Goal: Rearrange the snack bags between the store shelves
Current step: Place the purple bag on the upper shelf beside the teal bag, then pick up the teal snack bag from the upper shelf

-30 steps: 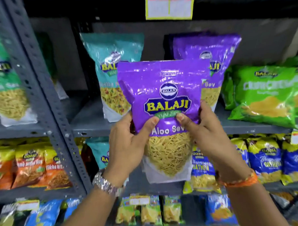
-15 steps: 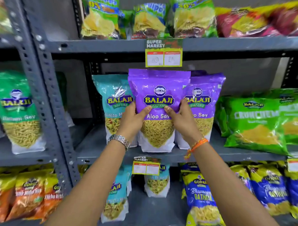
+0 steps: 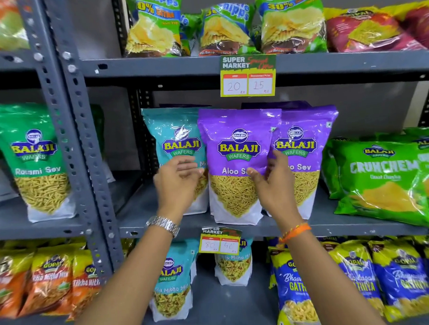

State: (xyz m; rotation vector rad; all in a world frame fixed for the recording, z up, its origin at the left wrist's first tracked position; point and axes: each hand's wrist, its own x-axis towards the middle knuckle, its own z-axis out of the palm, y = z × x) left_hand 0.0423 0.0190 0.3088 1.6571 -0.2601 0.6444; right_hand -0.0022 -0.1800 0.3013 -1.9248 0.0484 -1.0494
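A purple Balaji Aloo Sev bag (image 3: 236, 127) stands upright on the grey middle shelf (image 3: 332, 222). It sits between a teal Balaji bag (image 3: 173, 122) on its left and a second purple Aloo Sev bag (image 3: 307, 125) on its right, partly overlapping both. My left hand (image 3: 177, 185) hovers open just left of the bag, in front of the teal bag, and is off it. My right hand (image 3: 273, 192) is at the bag's right edge with fingers spread; its thumb tip rests loosely on the bag's front.
A price tag (image 3: 248, 76) hangs from the shelf above, which holds chip bags (image 3: 291, 21). Green Crunchem bags (image 3: 379, 178) lie to the right. A green Ratlami Sev bag (image 3: 38, 158) stands beyond the upright post (image 3: 69, 133). Teal and blue bags fill the lower shelf.
The purple bag went from being held up in both hands onto the middle shelf. Both hands have since loosened and opened, the left one coming off the bag.
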